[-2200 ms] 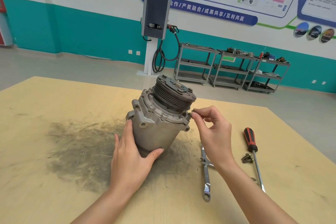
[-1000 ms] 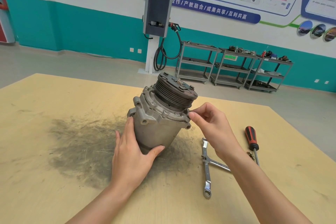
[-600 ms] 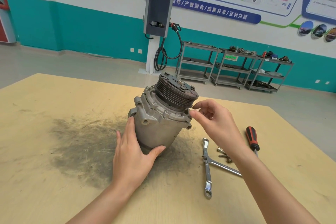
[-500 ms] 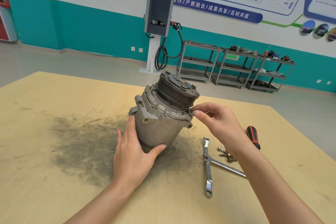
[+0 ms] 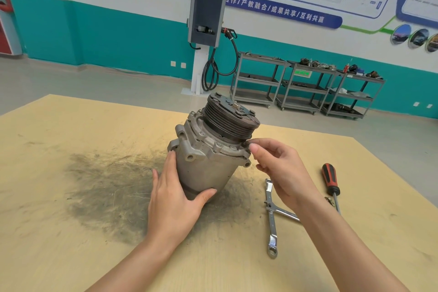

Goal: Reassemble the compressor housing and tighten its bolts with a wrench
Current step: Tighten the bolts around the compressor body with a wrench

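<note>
A grey metal compressor [image 5: 208, 163] stands tilted on the wooden table [image 5: 71, 232], its dark grooved pulley [image 5: 231, 118] pointing up and away. My left hand [image 5: 175, 199] wraps the lower body, thumb across the front. My right hand [image 5: 277, 168] is at the right rim of the housing flange, thumb and forefinger pinching a small dark bolt [image 5: 246, 143] there. Two silver wrenches [image 5: 271, 216] lie crossed on the table to the right, partly under my right forearm.
A red-and-black screwdriver [image 5: 330, 182] lies at the right, with small loose hardware [image 5: 329, 199] beside its shaft. A dark grease stain [image 5: 106, 192] covers the table left of the compressor. Metal shelf carts and a charging post stand by the far wall.
My right hand has kept working its fingertips at the flange's right rim, shifting its pinch on the bolt. The left hand and compressor have stayed put. The view shifted slightly.
</note>
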`<state>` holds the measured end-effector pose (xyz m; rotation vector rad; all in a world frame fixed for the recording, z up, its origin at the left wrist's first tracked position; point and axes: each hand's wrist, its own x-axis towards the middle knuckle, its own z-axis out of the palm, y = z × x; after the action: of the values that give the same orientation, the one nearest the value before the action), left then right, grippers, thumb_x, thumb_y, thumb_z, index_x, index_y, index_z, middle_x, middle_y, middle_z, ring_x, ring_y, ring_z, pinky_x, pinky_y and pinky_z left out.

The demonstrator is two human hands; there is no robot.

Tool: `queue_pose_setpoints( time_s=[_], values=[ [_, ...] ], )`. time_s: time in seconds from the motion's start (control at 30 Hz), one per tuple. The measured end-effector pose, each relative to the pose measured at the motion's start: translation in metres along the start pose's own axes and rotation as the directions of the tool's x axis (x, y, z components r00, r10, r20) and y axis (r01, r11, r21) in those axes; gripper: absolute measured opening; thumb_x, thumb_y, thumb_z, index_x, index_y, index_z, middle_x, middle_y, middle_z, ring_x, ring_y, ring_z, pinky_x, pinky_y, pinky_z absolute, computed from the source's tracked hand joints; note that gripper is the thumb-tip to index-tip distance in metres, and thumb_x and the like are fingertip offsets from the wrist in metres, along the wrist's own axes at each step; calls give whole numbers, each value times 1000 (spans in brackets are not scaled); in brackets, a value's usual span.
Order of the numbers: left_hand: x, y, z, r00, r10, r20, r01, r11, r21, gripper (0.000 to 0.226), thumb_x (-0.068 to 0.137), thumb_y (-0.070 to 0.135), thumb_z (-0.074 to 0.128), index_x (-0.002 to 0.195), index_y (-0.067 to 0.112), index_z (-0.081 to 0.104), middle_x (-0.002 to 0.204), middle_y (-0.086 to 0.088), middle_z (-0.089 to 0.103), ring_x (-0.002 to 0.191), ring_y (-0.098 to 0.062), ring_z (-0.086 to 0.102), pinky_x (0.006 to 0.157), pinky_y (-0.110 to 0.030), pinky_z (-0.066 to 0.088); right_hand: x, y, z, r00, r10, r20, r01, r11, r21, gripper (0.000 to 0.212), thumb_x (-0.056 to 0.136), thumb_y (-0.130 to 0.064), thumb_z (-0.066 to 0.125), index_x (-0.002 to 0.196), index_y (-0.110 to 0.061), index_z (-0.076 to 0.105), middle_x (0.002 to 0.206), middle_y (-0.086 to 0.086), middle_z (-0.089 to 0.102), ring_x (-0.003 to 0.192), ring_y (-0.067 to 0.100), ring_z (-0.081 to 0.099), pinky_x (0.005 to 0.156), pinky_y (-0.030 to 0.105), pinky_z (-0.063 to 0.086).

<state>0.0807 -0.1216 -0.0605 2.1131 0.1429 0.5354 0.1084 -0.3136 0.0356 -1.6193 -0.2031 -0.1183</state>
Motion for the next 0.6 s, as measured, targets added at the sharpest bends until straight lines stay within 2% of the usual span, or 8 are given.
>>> queue_pose_setpoints(
  time_s=[0.07,0.13,0.2,0.3,0.43,0.6],
  values=[
    [0,0,0,1000,1,0,-1,1000,2,118,66,61,76,156,29,8,163,10,19,152,-31,4,118,-49,21,-1,1,-1,997,63,41,-65,996,59,11,86,-17,66,96,-16,70,61,-16,64,72,5,56,75,28,40],
    [0,-1,0,1000,2,0,-2,1000,3,118,66,62,76,156,29,8,163,11,19,152,-31,4,118,-49,21,-1,3,2,995,83,50,-88,990,112,7,86,-15,65,93,-15,68,56,-15,60,64,3,56,73,27,39],
    [0,-1,0,1000,1,2,-1,1000,-1,118,65,62,76,156,29,8,163,11,18,152,-31,3,118,-49,21,-1,4,8,996,84,16,-85,986,143,6,84,-17,68,85,-14,62,54,-13,58,58,3,54,70,27,39],
    [0,0,0,1000,0,8,0,1000,-7,118,64,64,74,156,30,8,163,11,18,152,-32,3,117,-50,22,0,7,15,996,72,-47,-64,985,157,16,79,-19,73,81,-15,58,54,-13,58,60,6,52,67,26,40],
    [-1,0,-1,1000,3,8,-3,1000,-9,118,64,64,74,156,30,8,162,12,19,152,-32,3,117,-50,22,-2,9,12,998,65,-21,-58,969,238,30,68,-28,75,93,-13,66,61,-10,60,57,5,48,67,24,41],
    [0,0,-1,1000,3,5,-3,1000,-7,117,66,61,76,156,30,7,163,11,19,152,-31,3,117,-50,22,-4,13,9,997,74,39,-82,956,281,24,71,-29,70,90,-15,71,59,-8,57,65,9,51,69,27,41]
  ],
)
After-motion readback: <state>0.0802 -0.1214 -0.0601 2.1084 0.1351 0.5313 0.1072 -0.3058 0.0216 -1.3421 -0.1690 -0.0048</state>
